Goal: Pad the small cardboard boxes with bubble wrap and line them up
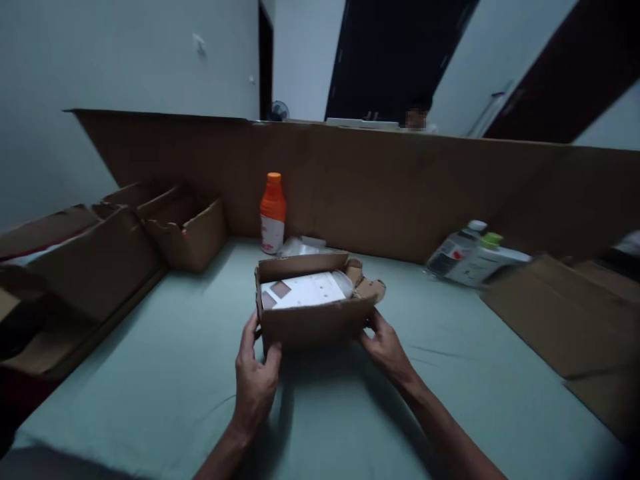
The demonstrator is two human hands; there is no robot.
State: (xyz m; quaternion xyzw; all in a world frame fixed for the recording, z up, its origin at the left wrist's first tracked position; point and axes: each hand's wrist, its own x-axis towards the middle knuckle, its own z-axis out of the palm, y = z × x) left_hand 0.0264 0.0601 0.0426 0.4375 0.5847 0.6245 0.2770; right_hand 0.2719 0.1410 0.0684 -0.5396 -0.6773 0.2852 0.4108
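Both hands, left (pixel 255 381) and right (pixel 385 347), clasp the open box (pixel 313 320) just before the orange bottle (pixel 273 215).

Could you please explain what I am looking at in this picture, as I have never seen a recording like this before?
There is no machine here: a person works with bare hands. The single picture comes from a camera worn on the head, looking forward and down. The left hand and right hand grip an open cardboard box by its two ends; white sheets lie inside. Below is a green cloth. Behind stand an orange bottle and a cardboard wall. Empty boxes sit left; containers lie right.
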